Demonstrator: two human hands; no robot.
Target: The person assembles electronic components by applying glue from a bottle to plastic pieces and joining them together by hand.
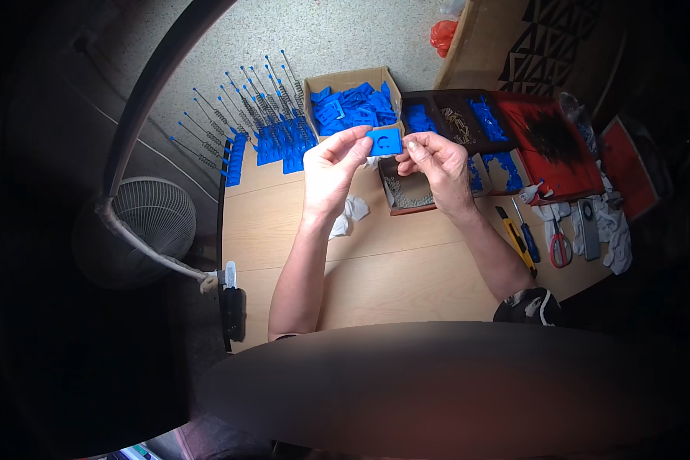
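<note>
A small flat blue plastic plate (384, 142) with a curved cut-out is held up above the far half of the table. My left hand (334, 165) pinches its left edge between thumb and fingers. At its right edge, the thumb and forefinger of my right hand (440, 165) are closed against the plate; whether a tiny part is also between them cannot be made out. Just behind the plate stands a cardboard box (312, 123) heaped with similar blue plastic pieces (353, 106). Below my hands sits an open tray (406, 208) of small pale beads.
Blue pieces with upright springs and rods (272, 138) stand at the far left. Bins of blue parts (487, 119) and a red tray (590, 176) fill the far right. A yellow cutter (517, 239), screwdriver (528, 238) and scissors (561, 249) lie right. A fan (142, 222) stands left.
</note>
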